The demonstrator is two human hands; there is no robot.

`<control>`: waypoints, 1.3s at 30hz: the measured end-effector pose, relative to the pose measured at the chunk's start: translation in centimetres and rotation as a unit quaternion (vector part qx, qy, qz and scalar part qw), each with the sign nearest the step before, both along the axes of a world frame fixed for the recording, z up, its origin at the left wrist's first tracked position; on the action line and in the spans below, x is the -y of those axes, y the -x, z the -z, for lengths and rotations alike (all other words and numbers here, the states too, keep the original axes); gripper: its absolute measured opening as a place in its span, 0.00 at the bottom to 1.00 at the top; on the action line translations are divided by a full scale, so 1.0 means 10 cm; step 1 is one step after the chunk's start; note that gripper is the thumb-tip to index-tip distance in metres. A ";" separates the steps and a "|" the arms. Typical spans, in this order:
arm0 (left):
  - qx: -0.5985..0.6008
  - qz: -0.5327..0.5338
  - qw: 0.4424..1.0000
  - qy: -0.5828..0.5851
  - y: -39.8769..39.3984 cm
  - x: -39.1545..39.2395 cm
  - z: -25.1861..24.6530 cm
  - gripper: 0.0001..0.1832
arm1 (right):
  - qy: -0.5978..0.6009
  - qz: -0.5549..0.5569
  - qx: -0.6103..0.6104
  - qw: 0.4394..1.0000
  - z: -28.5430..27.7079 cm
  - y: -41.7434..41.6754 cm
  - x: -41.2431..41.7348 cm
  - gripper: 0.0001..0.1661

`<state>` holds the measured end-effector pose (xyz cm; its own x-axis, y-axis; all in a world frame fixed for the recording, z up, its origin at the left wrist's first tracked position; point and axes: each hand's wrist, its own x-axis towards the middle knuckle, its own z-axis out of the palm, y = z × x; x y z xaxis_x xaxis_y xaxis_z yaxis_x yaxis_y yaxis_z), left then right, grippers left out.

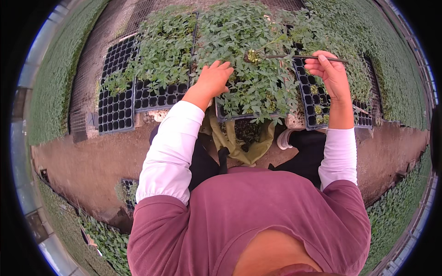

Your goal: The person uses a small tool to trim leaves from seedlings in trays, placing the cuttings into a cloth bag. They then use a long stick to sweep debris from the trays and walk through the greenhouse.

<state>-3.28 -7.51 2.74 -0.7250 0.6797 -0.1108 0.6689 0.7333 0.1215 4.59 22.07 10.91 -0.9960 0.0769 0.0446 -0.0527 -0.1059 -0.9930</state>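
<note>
My right hand is raised at the right, thumb and fingers pinching a thin dark rod. At the rod's far tip is a seedling plug, dark at one end and speckled yellow-green. A pale green stem slants up from near the plug; I cannot tell how plug and rod meet. My left hand is over the left side of the middle tray's leafy seedlings, fingers apart, with nothing visible in it. Foliage hides most of that black cell tray.
A partly filled cell tray lies at the right. Two trays, one with bare cells and one with seedlings, stand at the left. Below the middle tray hangs an open olive-green bag with dark contents. Wire-mesh benching extends behind.
</note>
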 end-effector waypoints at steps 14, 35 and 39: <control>-0.141 -0.077 0.973 -0.168 -0.01 0.20 -0.12 0.11 | -0.211 -0.109 0.047 0.970 0.59 0.31 0.72 0.09; 0.084 -0.062 0.975 -0.199 -0.29 0.09 0.97 0.15 | -0.200 -0.080 0.093 0.972 0.82 0.28 0.75 0.09; 0.029 -0.065 0.993 -0.095 -0.31 0.14 1.06 0.07 | -0.236 -0.091 0.058 0.966 0.65 0.32 0.74 0.09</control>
